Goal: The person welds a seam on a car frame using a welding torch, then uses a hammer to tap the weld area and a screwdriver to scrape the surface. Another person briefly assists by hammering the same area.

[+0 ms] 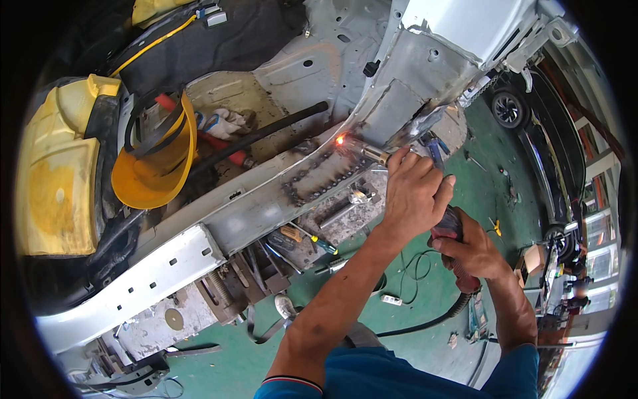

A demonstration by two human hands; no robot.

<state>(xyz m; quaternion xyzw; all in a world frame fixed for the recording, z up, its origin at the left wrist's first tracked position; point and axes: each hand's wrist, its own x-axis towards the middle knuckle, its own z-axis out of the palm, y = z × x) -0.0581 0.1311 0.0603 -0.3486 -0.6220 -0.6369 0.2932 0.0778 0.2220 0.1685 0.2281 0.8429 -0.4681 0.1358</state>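
Note:
Both my hands are on a welding torch (373,153) with a brass-coloured nozzle, a red and dark handle and a black cable trailing from its rear. My left hand (412,193) closes round its neck, close behind the nozzle. Farther back, my right hand (468,249) wraps the red handle. An orange glow (341,139) burns at the nozzle's end, on the car's bare metal sill (249,213). Dark, scorched weld spots (319,179) form rows along a panel on the sill, just left of the nozzle.
A yellow face shield (149,173) sits inside the car body at left, near a long black bar (266,136) and white gloves (226,124). Below the sill, a screwdriver (322,245) and other tools lie on a metal bench (166,319). A dark car (545,153) stands at right.

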